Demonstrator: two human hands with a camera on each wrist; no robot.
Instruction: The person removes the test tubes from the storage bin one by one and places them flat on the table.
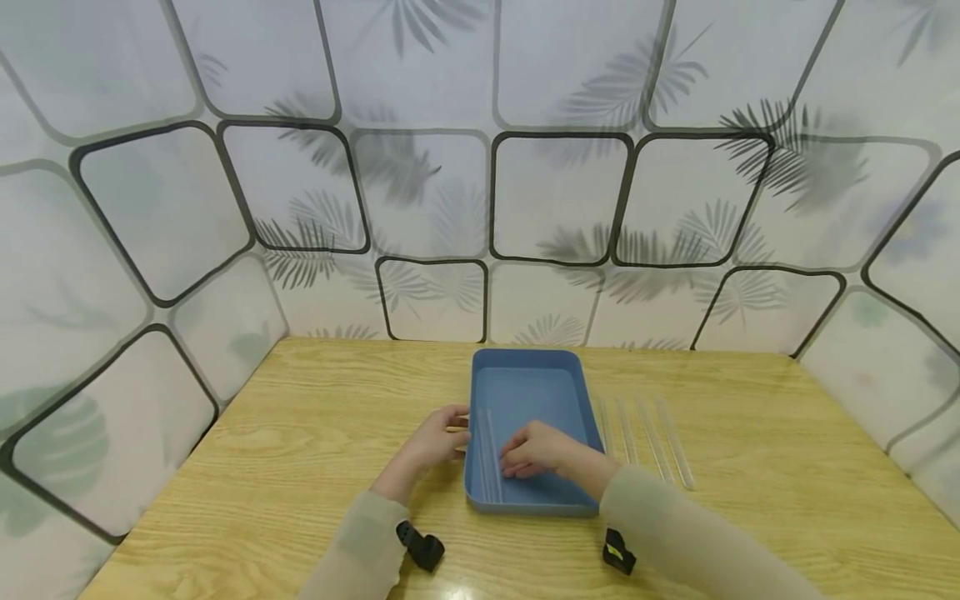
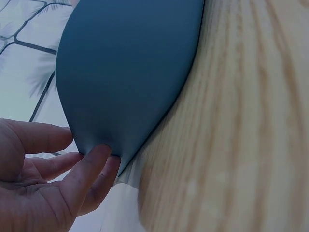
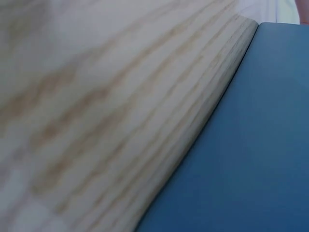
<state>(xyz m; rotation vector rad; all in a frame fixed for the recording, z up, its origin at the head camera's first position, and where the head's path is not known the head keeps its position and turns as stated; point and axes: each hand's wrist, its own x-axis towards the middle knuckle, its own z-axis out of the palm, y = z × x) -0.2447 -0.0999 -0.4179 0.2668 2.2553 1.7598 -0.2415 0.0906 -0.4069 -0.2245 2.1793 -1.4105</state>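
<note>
A blue rectangular tray sits on the wooden table in the head view. Clear, thin tubes or rods lie lengthwise inside along its left wall. My left hand touches the outside of that wall; in the left wrist view its fingertips rest against the blue side. Reaching over the right wall, my right hand is low inside the tray, fingers bent, fingertips right beside the clear tubes. I cannot tell whether it pinches one. The right wrist view shows only the tray's outer wall and tabletop.
Several more clear tubes lie side by side on the table, right of the tray, partly behind my right forearm. The wooden table extends to both sides. A patterned curtain or wall covering surrounds its back and sides.
</note>
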